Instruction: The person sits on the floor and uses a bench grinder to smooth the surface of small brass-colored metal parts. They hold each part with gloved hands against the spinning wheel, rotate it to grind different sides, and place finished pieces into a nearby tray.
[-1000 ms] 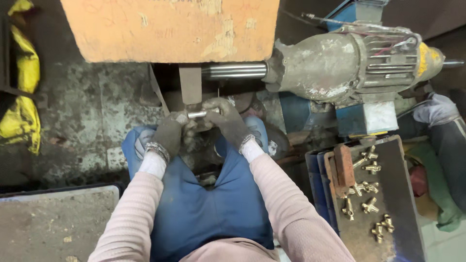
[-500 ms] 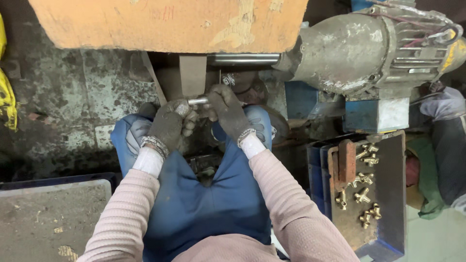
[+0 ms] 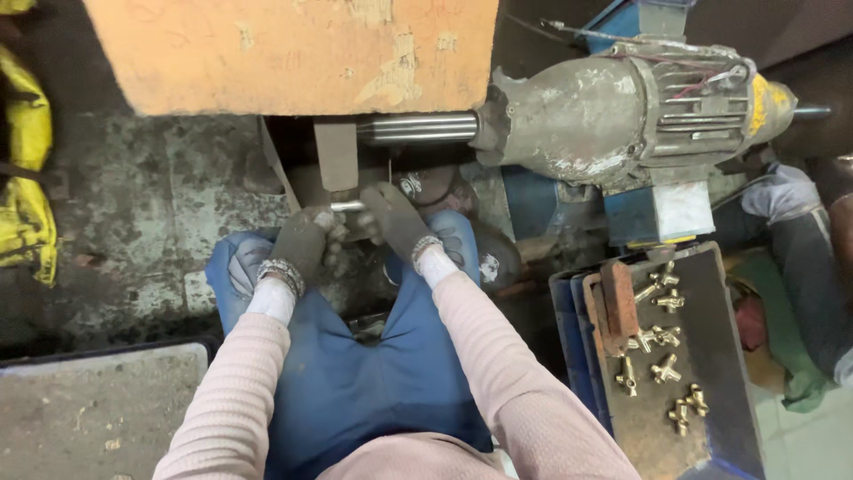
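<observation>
Both my hands wear dark, grimy gloves. My left hand (image 3: 300,244) and my right hand (image 3: 393,218) together grip a small shiny metal piece (image 3: 347,206) and hold it up against the grey belt or wheel (image 3: 337,153) that comes down from under the orange-brown housing (image 3: 293,49). A bright steel shaft (image 3: 418,127) runs from that housing to a large dusty grey motor (image 3: 613,111) on the right. I sit with blue trousers (image 3: 373,382) and pink sleeves; my knees are just below the hands.
A dark metal tray (image 3: 711,400) at the right carries several brass fittings (image 3: 662,364) and a rusty block (image 3: 619,302). Another person's gloved hand and dark sleeve (image 3: 791,240) are at the far right. Yellow bags (image 3: 31,178) lie at the left, and a grey slab (image 3: 89,409) lower left.
The view has shifted a little; my hands stay closed on the metal piece at the belt, lifting slightly toward it.
</observation>
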